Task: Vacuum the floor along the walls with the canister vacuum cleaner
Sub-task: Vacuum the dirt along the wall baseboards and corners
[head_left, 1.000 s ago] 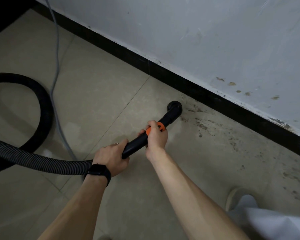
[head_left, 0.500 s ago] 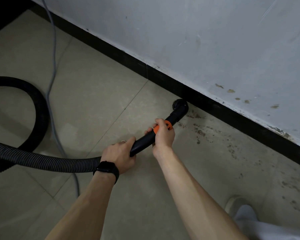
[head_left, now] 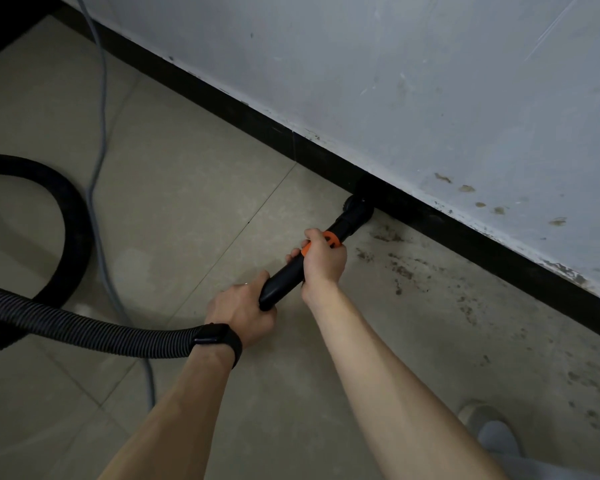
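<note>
Both hands grip wand (head_left: 284, 277) | left hand (head_left: 243, 313) behind right hand (head_left: 324, 259) | nozzle (head_left: 357, 211) at baseboard (head_left: 499, 251)

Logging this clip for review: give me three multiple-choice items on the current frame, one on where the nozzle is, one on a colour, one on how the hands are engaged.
1. Where is the vacuum nozzle?
A. On the floor at the black baseboard
B. Out in the middle of the tiles
C. Lifted up against the white wall

2. What colour is the ring on the wand?
A. Blue
B. Orange
C. Green

3. How is the wand held?
A. By the left hand only
B. By the right hand only
C. By both hands, each in a closed grip

Answers: 1 A, the nozzle head meets the baseboard at floor level. 2 B, an orange band shows at the right hand. 3 C, both hands wrap the black tube, the left one nearer the ribbed hose.
</note>
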A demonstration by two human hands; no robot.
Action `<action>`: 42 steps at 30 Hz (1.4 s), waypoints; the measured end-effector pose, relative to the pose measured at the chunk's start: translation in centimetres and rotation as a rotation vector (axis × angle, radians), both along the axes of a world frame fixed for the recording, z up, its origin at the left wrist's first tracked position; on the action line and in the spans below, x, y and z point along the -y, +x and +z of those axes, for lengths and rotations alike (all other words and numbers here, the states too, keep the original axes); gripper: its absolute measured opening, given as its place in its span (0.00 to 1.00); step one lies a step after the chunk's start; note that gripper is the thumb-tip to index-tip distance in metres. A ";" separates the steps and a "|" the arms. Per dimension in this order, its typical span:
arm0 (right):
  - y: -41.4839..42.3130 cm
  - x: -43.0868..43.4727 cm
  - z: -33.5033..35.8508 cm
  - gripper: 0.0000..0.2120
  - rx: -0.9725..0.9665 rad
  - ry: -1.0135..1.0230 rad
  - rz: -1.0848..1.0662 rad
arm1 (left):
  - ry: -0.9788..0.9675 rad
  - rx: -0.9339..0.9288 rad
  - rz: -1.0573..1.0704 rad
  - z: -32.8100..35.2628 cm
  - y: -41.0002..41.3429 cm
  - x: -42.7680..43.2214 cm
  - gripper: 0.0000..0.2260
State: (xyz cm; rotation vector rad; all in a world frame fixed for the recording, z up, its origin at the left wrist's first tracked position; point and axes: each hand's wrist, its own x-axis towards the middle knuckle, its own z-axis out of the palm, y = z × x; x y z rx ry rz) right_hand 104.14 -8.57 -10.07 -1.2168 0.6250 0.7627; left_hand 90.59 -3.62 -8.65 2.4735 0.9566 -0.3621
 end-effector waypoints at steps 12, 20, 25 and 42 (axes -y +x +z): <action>0.2 -2.9 1.7 0.21 -0.028 0.085 0.146 | -0.017 0.023 0.148 0.3 -0.5 -1.1 0.09; -6.1 1.2 1.3 0.11 -0.053 0.095 0.049 | 0.043 -0.075 -0.077 2.3 -5.9 -0.1 0.10; -10.6 2.6 2.1 0.08 -0.099 0.083 0.022 | 0.109 -0.149 -0.162 3.5 -9.8 -0.6 0.12; -9.5 5.3 2.5 0.12 -0.096 0.049 -0.147 | 0.154 -0.147 -0.282 4.5 -7.7 1.7 0.10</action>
